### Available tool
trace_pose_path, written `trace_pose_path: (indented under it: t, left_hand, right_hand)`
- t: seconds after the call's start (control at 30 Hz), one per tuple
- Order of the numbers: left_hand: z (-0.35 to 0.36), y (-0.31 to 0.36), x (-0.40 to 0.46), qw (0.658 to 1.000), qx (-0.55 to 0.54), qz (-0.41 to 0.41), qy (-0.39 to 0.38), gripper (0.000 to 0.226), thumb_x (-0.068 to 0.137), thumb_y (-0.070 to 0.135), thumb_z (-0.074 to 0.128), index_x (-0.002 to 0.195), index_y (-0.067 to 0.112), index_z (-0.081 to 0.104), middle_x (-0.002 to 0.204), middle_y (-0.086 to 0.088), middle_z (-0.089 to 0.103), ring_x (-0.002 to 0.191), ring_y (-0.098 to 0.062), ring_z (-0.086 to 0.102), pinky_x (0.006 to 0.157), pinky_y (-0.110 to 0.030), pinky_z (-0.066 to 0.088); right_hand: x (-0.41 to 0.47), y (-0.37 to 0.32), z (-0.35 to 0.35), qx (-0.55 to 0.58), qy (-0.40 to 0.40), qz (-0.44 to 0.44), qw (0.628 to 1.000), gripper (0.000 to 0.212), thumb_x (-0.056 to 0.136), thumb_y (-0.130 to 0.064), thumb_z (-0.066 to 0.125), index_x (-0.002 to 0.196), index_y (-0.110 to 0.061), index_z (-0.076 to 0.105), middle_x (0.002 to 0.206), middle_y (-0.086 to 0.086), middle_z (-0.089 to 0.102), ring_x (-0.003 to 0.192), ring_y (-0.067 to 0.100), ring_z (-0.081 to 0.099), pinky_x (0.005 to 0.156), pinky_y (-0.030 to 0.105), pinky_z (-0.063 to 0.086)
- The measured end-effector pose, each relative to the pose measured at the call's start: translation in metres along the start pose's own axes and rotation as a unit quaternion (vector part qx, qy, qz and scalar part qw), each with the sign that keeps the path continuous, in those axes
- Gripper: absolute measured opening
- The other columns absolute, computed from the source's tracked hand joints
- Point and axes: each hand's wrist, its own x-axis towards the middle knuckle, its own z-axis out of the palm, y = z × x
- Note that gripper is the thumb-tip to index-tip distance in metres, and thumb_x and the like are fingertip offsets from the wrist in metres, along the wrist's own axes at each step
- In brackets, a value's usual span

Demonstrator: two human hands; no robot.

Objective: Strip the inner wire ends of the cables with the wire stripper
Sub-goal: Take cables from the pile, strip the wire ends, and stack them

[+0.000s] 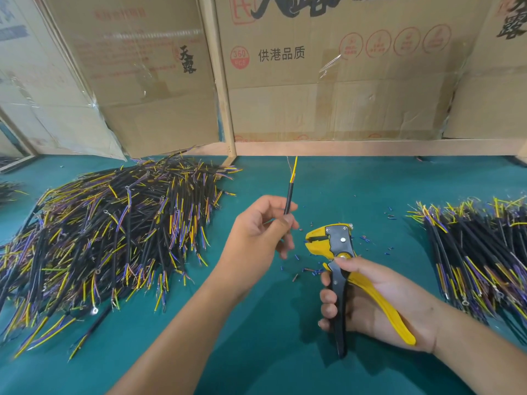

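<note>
My left hand (258, 228) pinches a short black cable (289, 196) and holds it upright above the green table. Its yellow inner wire and a thin bare strand stick out of the top end. My right hand (368, 302) grips the handles of a yellow and black wire stripper (335, 246). The stripper's jaws point left, toward the lower end of the cable, and a small gap separates them from it. Nothing sits in the jaws.
A large heap of black cables with yellow and purple inner wires (108, 232) lies at the left. A neater bundle of cables (482, 252) lies at the right. Small bits of cut insulation (310, 270) dot the green table (256, 352). Cardboard boxes (328, 81) stand along the back.
</note>
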Motion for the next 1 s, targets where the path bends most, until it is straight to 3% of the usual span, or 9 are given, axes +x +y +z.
trace_pose_path:
  t: [0.07,0.2,0.33,0.47,0.7,0.83,0.9,1.0]
  left_hand:
    - [-0.001,0.001,-0.001,1.000,0.012,0.003,-0.003,0.015,0.097,0.029,0.055,0.091,0.020,0.066,0.068,0.001,0.056,0.049,-0.012,0.041,0.046,-0.019,0.034]
    - [-0.001,0.004,-0.002,0.999,0.036,0.019,-0.011,0.021,0.100,0.032,0.051,0.086,0.028,0.067,0.064,0.004,0.054,0.048,-0.011,0.038,0.046,-0.016,0.031]
    - [0.000,0.006,-0.003,0.999,0.023,0.027,-0.018,0.023,0.102,0.025,0.049,0.086,0.029,0.064,0.071,0.005,0.058,0.051,-0.010,0.041,0.045,-0.017,0.033]
    - [0.000,0.007,-0.004,0.998,0.028,0.051,-0.039,0.020,0.104,0.015,0.046,0.097,0.029,0.058,0.082,0.005,0.063,0.054,-0.010,0.038,0.048,-0.016,0.034]
    - [0.000,0.009,-0.006,0.991,0.082,0.087,-0.055,0.018,0.102,0.023,0.044,0.107,0.034,0.058,0.092,0.010,0.058,0.066,-0.001,0.043,0.062,-0.011,0.035]
    - [0.000,0.010,-0.007,0.991,0.086,0.084,-0.059,0.015,0.099,0.023,0.050,0.105,0.034,0.058,0.093,0.013,0.056,0.075,-0.019,0.043,0.062,-0.018,0.035]
    - [0.000,0.011,-0.007,0.993,0.066,0.079,-0.065,0.015,0.098,0.021,0.051,0.103,0.032,0.059,0.093,0.013,0.056,0.078,-0.011,0.047,0.063,-0.016,0.036]
    - [-0.001,0.013,-0.007,0.994,0.042,0.073,-0.073,0.013,0.099,0.017,0.049,0.106,0.023,0.058,0.092,0.010,0.059,0.068,-0.002,0.046,0.062,-0.012,0.036]
  right_hand:
    - [0.001,0.000,-0.003,0.002,-0.013,0.001,1.000,0.034,0.086,-0.034,0.076,0.094,-0.002,0.067,0.083,0.018,0.055,0.074,0.035,0.057,0.087,0.055,0.050]
    - [0.004,0.000,-0.009,0.004,-0.026,-0.002,1.000,0.032,0.091,-0.035,0.070,0.096,-0.003,0.067,0.085,0.018,0.056,0.077,0.035,0.058,0.090,0.056,0.048]
    - [0.006,0.001,-0.011,0.011,-0.026,-0.002,1.000,0.033,0.094,-0.037,0.068,0.097,-0.004,0.068,0.085,0.018,0.057,0.077,0.035,0.058,0.091,0.056,0.048]
    - [0.006,0.002,-0.012,0.015,-0.033,-0.006,0.999,0.033,0.094,-0.036,0.067,0.098,-0.003,0.066,0.085,0.019,0.057,0.077,0.035,0.057,0.091,0.057,0.046]
    - [0.004,0.002,-0.012,0.016,-0.038,-0.006,0.999,0.033,0.095,-0.036,0.066,0.099,-0.003,0.065,0.086,0.019,0.056,0.078,0.035,0.057,0.092,0.056,0.046]
    - [0.004,0.001,-0.013,0.014,-0.035,-0.006,0.999,0.033,0.094,-0.036,0.067,0.099,-0.003,0.065,0.086,0.019,0.056,0.078,0.035,0.057,0.092,0.056,0.046]
    - [0.003,0.001,-0.012,0.014,-0.037,-0.005,0.999,0.033,0.094,-0.035,0.067,0.099,-0.003,0.065,0.086,0.019,0.056,0.078,0.035,0.057,0.092,0.057,0.046]
    - [0.003,0.001,-0.012,0.012,-0.037,-0.006,0.999,0.033,0.094,-0.035,0.068,0.099,-0.003,0.065,0.086,0.019,0.056,0.077,0.035,0.057,0.091,0.056,0.047]
